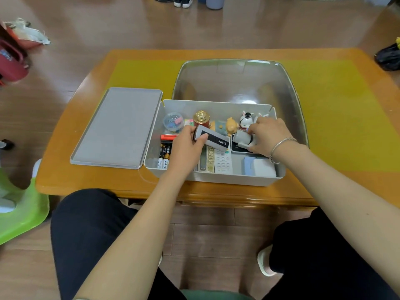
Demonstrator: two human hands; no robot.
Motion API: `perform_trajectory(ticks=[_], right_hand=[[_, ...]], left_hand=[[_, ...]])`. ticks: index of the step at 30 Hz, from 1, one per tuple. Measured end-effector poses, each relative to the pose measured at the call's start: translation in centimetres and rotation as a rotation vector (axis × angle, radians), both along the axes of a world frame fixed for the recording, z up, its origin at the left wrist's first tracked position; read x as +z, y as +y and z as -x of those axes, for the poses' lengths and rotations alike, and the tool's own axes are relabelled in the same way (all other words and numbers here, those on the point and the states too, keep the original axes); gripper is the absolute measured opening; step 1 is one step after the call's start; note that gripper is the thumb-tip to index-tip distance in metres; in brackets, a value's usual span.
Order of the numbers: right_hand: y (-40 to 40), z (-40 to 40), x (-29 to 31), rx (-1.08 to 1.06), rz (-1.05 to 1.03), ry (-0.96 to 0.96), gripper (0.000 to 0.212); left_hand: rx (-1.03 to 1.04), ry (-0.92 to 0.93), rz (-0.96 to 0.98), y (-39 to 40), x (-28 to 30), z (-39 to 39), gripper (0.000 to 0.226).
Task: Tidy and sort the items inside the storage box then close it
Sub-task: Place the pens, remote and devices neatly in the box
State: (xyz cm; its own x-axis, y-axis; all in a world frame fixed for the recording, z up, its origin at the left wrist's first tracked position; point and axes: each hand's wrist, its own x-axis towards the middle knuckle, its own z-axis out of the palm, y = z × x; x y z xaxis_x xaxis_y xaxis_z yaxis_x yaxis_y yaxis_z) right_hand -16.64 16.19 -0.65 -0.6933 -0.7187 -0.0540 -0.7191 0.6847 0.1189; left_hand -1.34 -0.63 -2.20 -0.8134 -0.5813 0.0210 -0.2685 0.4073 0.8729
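Observation:
An open grey storage box (216, 179) stands at the table's near edge, its grey lid (118, 128) lying flat to the left. My left hand (186, 148) grips a grey cylinder with a black label (213, 139), held tilted over the box's middle. My right hand (267, 135) curls round a small grey cup-shaped item (242, 137) above a black device (238, 148) at the box's right. Inside lie batteries (164, 155), a red marker (167, 137), a tub of clips (173, 122), a red jar with a gold cap (201, 119), small figurines (231, 125), a white remote (223, 162) and a pale blue device (258, 166).
A large clear plastic cover (238, 81) lies on the yellow mat (337, 109) behind the box. The wooden table (71, 176) ends just in front of my knees. A green stool (23, 211) stands at the left; a red bag (10, 59) sits on the floor further back.

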Motion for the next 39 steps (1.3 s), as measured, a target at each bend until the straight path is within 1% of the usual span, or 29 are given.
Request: perform_trajectory(ticks=[4,7,9,12,13,14,16,18,19,21,22,24,28,31,34,35,36,37,38,39], right_hand=[[-0.1,0.2,0.3,0.033,-0.067,0.023,0.039],[-0.6,0.0,0.6,0.069,-0.117,0.051,0.041],[-0.9,-0.3,0.6,0.087,-0.129,0.037,0.041],[-1.1,-0.5,0.7,0.129,-0.126,0.019,0.044],[-1.1,-0.6,0.8,0.141,-0.107,0.006,0.045],[-1.1,-0.7,0.9,0.149,-0.078,-0.01,0.045],[-1.0,-0.9,1.1,0.15,-0.014,-0.02,0.043],[-1.1,-1.3,1.3,0.139,0.043,-0.032,0.042],[-1.2,-1.5,1.4,0.138,0.066,-0.046,0.043],[-1.4,-1.8,1.8,0.154,0.113,-0.066,0.045],[-1.5,-1.9,2.0,0.173,0.145,-0.067,0.045],[-1.9,-2.3,2.5,0.23,0.201,-0.052,0.041],[-2.4,-2.8,3.2,0.296,0.223,-0.01,0.032],[-2.5,-2.8,3.1,0.29,0.252,-0.018,0.035],[-2.5,-2.7,3.2,0.275,0.298,-0.094,0.056],[-2.3,-2.5,3.3,0.248,0.338,-0.132,0.063],[-1.9,-2.1,3.3,0.202,0.394,-0.163,0.065],[-1.3,-1.6,3.3,0.138,0.452,-0.179,0.06],[-0.6,-1.0,3.1,0.07,0.482,-0.171,0.051],[0.1,-0.4,2.9,0.007,0.468,-0.142,0.038]], left_hand=[[-0.027,-0.01,-0.037,0.0,0.3,0.1,0.012],[0.005,0.052,-0.184,0.1,0.6,-0.1,0.008],[0.044,0.095,-0.265,0.2,0.6,0.0,0.019],[0.152,0.125,-0.422,0.0,0.7,0.4,0.041],[0.193,0.142,-0.49,0.0,0.8,0.5,0.043],[0.227,0.174,-0.557,-0.1,1.0,0.6,0.041],[0.263,0.24,-0.634,0.0,1.2,0.7,0.026],[0.243,0.243,-0.617,0.0,1.3,0.7,0.012],[0.218,0.22,-0.599,0.0,1.3,0.7,0.017],[0.16,0.133,-0.498,0.1,1.2,0.7,0.037],[0.124,0.085,-0.419,0.2,1.3,0.7,0.038],[0.046,0.032,-0.286,0.6,1.5,0.8,0.034],[-0.027,0.053,-0.2,1.3,1.9,1.1,0.034],[0.013,0.069,-0.133,1.4,2.2,0.9,0.033],[0.056,0.091,-0.058,1.0,2.2,0.5,0.03],[0.083,0.093,-0.04,0.6,2.2,0.3,0.031],[0.115,0.087,-0.022,0.2,2.0,0.1,0.035],[0.15,0.08,-0.001,-0.4,1.8,-0.2,0.042],[0.183,0.081,0.024,-0.9,1.6,-0.5,0.046],[0.21,0.096,0.051,-1.4,1.5,-0.8,0.045]])
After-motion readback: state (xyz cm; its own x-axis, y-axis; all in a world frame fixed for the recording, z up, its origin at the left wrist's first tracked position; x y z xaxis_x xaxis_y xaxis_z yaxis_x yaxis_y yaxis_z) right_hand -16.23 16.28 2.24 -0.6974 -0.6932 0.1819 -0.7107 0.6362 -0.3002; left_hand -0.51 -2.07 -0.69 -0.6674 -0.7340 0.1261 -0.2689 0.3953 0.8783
